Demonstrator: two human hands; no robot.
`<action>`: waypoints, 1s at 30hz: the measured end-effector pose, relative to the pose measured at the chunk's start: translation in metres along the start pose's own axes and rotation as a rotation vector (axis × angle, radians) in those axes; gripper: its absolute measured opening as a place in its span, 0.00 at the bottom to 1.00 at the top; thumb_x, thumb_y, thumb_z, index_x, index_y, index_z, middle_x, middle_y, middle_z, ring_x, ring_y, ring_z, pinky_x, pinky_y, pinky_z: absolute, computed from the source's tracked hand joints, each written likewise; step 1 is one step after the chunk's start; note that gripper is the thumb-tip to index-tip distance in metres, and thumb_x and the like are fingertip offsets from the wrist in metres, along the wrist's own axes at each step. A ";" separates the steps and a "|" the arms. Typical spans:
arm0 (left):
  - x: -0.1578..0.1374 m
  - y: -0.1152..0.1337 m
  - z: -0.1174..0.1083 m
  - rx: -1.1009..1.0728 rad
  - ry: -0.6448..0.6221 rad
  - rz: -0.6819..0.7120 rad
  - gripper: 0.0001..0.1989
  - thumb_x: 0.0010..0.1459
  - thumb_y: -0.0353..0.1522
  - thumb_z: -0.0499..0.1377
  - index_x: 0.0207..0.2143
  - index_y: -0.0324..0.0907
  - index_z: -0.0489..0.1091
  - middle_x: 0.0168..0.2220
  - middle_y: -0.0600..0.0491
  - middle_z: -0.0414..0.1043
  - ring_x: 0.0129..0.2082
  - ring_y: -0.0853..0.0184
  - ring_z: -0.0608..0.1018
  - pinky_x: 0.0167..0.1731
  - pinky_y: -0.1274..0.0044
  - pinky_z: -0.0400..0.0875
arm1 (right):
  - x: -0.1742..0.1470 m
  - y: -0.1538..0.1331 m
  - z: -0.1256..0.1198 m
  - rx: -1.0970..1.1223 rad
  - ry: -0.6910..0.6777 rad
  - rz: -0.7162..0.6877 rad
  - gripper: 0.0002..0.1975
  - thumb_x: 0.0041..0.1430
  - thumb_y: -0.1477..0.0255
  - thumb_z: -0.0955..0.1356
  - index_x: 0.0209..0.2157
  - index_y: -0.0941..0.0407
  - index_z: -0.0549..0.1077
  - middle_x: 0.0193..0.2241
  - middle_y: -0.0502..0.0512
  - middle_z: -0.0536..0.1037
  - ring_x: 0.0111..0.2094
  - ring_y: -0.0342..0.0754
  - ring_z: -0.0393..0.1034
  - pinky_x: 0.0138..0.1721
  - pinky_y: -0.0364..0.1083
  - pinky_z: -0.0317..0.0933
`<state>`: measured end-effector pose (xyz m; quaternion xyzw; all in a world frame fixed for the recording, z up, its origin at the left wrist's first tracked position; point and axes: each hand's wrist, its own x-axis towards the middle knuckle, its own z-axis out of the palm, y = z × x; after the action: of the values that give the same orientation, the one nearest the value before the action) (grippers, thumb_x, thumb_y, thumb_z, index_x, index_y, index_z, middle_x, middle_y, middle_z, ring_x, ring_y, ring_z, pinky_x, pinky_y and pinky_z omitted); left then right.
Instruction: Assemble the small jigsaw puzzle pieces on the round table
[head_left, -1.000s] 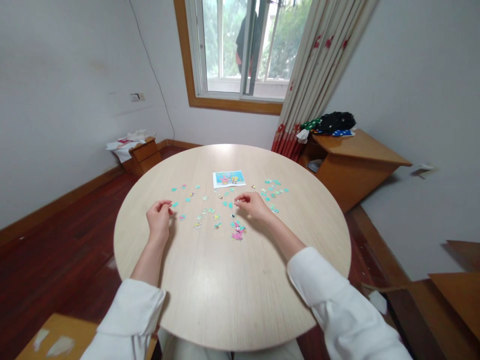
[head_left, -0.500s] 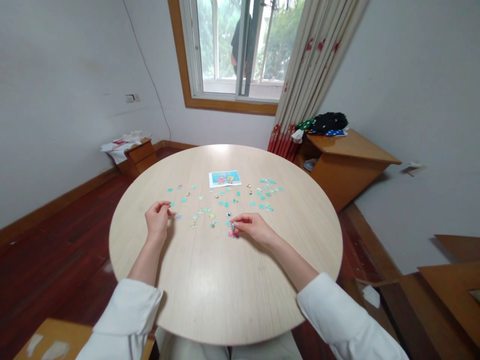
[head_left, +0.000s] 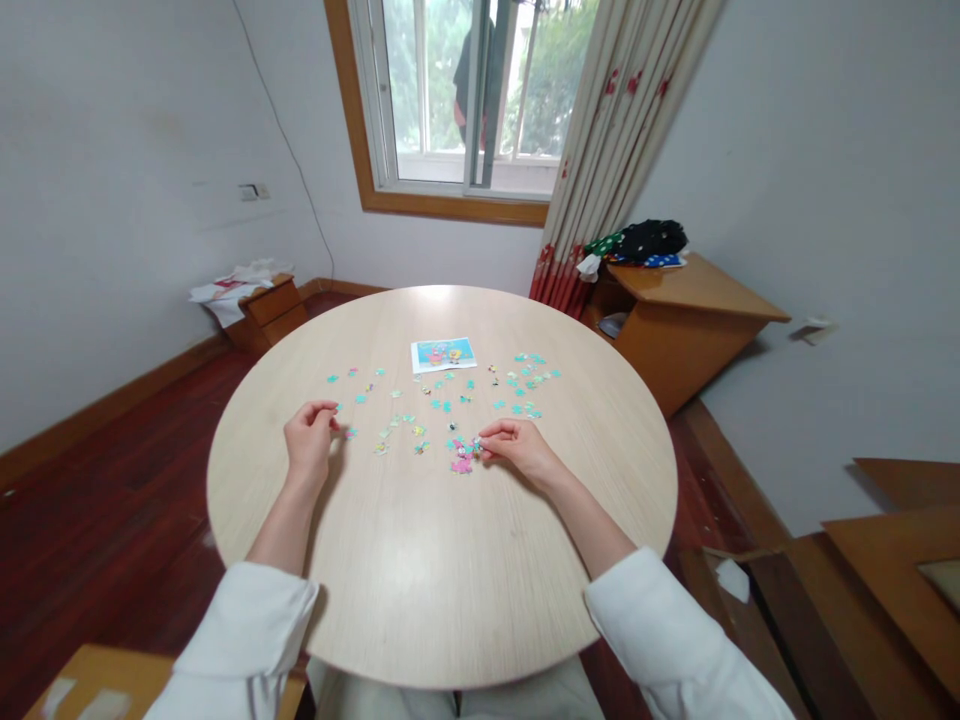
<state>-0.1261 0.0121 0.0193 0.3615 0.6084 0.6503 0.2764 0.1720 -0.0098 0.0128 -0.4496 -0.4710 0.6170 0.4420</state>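
Observation:
My right hand (head_left: 517,447) pinches a small jigsaw puzzle piece (head_left: 477,444) between thumb and fingertips, low over the table. Just left of those fingertips lies a pink cluster of puzzle pieces (head_left: 461,466), some of them touching. My left hand (head_left: 307,440) hovers at the left of the spread with thumb and fingers drawn together; whether anything is between them is hidden. A teal puzzle piece (head_left: 340,407) shows at its fingertips, and a pink-and-teal puzzle piece (head_left: 351,433) lies beside it. Behind the loose pieces is a picture card (head_left: 443,354) with cartoon figures on blue.
The round pale table (head_left: 405,580) carries several scattered pieces across its middle, with a teal group (head_left: 532,375) at the right. Past it stand a wooden cabinet (head_left: 697,300) with clothes on top, a curtain (head_left: 630,120) and a small wooden stand (head_left: 274,312).
My right hand has shifted slightly right from the pink cluster, uncovering more of it, with the puzzle piece still pinched. My left hand stays nearly still. The whole view has moved a little.

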 end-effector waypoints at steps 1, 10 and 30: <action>0.000 0.000 0.000 -0.004 0.000 0.001 0.08 0.37 0.32 0.55 0.23 0.40 0.69 0.16 0.58 0.62 0.18 0.73 0.65 0.20 0.81 0.58 | 0.000 0.000 0.000 -0.008 0.001 -0.004 0.17 0.33 0.66 0.76 0.25 0.60 0.73 0.18 0.52 0.75 0.20 0.42 0.68 0.27 0.44 0.63; 0.001 0.000 0.000 -0.024 0.004 -0.003 0.09 0.36 0.32 0.54 0.23 0.39 0.69 0.18 0.58 0.63 0.18 0.74 0.64 0.19 0.82 0.59 | 0.001 0.002 -0.001 -0.099 0.009 -0.049 0.15 0.36 0.66 0.74 0.28 0.60 0.75 0.18 0.51 0.74 0.20 0.41 0.66 0.26 0.44 0.60; -0.001 -0.003 0.000 -0.040 -0.020 0.020 0.08 0.37 0.33 0.53 0.23 0.40 0.68 0.12 0.61 0.58 0.14 0.75 0.62 0.16 0.81 0.55 | 0.016 0.009 -0.010 -0.101 0.208 -0.164 0.16 0.36 0.63 0.72 0.28 0.59 0.76 0.23 0.53 0.75 0.22 0.42 0.66 0.26 0.45 0.61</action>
<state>-0.1260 0.0119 0.0165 0.3686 0.5887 0.6614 0.2831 0.1770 0.0055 -0.0001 -0.4927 -0.4882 0.5047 0.5140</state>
